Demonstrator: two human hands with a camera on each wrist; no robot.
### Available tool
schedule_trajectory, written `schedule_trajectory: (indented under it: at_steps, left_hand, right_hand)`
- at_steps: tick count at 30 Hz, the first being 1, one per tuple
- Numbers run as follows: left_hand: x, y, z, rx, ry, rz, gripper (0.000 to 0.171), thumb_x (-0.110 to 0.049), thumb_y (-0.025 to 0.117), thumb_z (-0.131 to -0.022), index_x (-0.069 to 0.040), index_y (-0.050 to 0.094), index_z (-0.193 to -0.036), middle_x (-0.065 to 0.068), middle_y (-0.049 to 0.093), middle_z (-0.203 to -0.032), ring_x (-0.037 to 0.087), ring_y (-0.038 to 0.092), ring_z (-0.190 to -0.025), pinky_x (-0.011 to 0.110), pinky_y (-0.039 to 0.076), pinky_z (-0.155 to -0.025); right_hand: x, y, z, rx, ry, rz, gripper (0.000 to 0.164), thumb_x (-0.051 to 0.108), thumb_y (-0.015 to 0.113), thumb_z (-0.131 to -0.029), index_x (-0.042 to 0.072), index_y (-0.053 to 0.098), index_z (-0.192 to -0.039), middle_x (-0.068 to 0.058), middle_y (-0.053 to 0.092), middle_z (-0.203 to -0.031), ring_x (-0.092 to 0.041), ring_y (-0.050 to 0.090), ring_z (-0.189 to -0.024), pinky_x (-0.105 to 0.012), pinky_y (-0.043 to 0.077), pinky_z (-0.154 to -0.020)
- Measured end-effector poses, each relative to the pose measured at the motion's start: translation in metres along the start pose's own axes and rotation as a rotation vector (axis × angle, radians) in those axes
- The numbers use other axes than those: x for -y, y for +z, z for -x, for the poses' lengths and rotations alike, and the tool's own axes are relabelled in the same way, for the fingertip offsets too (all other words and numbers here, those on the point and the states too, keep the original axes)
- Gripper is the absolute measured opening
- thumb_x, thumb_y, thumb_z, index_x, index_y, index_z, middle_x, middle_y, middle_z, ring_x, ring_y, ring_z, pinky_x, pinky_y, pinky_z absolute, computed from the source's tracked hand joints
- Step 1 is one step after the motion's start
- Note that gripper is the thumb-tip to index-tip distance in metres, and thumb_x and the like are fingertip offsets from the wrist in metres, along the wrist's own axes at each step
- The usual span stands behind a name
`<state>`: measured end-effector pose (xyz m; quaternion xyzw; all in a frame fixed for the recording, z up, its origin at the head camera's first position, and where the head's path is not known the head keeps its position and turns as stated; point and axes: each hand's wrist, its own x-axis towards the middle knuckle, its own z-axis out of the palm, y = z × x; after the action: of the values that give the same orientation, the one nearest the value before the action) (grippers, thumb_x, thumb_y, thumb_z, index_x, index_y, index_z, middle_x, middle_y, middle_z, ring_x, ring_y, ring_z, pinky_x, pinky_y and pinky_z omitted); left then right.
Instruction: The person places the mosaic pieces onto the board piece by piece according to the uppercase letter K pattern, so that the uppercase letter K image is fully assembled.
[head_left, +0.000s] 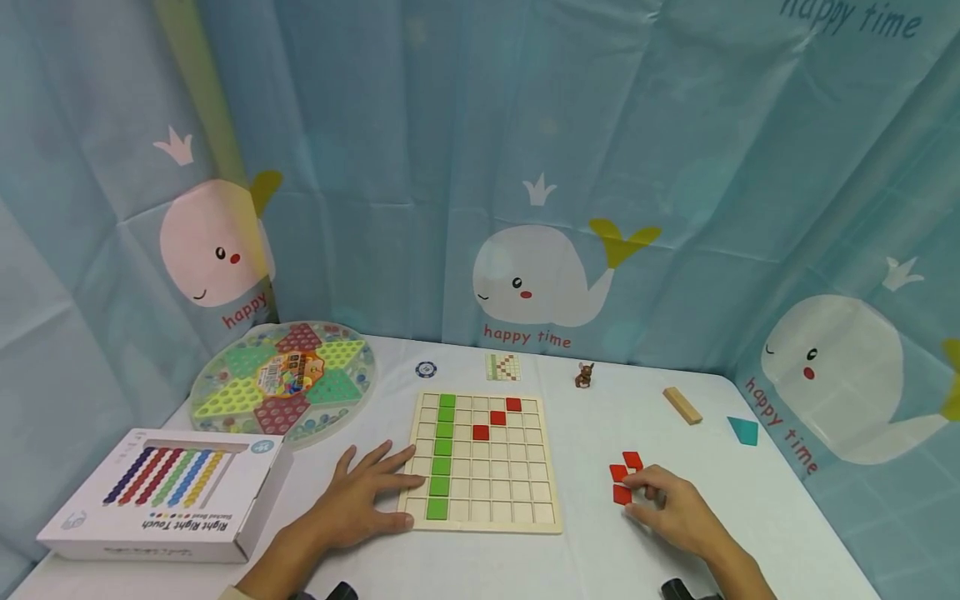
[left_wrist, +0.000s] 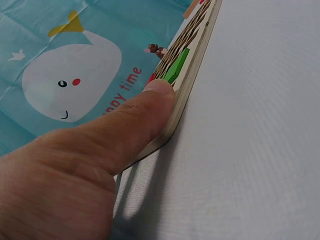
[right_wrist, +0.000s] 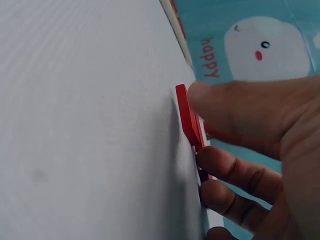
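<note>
My left hand [head_left: 367, 492] lies with fingers spread over the left edge of a wooden grid board [head_left: 517, 468]. In the left wrist view its thumb [left_wrist: 159, 92] rests against the board's corner. A column of green square tiles [head_left: 440, 470] fills one line of the grid, and red square tiles [head_left: 481, 432] form a short diagonal. To the board's right, my right hand [head_left: 667, 504] reaches over several loose red tiles [head_left: 622, 494]. Its thumb and index finger stand apart beside the nearest red tile [right_wrist: 185, 112], other fingers bent; the hand hides part of the group.
A boxed bead toy [head_left: 168, 496] and a round board game [head_left: 285, 379] stand at left. Behind the board are a poker chip [head_left: 426, 369], a pattern card [head_left: 503, 367] and a small animal figure [head_left: 583, 376]. A wooden block [head_left: 682, 405] and a teal piece [head_left: 744, 431] lie right.
</note>
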<state>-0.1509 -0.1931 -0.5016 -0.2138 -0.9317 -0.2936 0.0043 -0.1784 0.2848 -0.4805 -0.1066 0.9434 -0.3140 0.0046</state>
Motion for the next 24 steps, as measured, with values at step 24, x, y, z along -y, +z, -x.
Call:
schedule_trajectory:
  at_steps: [24]
  left_hand:
    - [-0.001,-0.001,0.000,0.004,-0.004,0.016,0.057,-0.064,0.068,-0.075,-0.031,0.069,-0.121,-0.001,0.043,-0.148,0.037,0.025,-0.139,0.066,-0.003,-0.105]
  right_hand:
    - [0.026,-0.012,-0.002,-0.043,-0.144,0.006,0.024,0.011,0.078,-0.081,0.012,0.070,-0.103,0.011,0.058,-0.081,-0.011,0.053,-0.075,-0.026,0.047,-0.064]
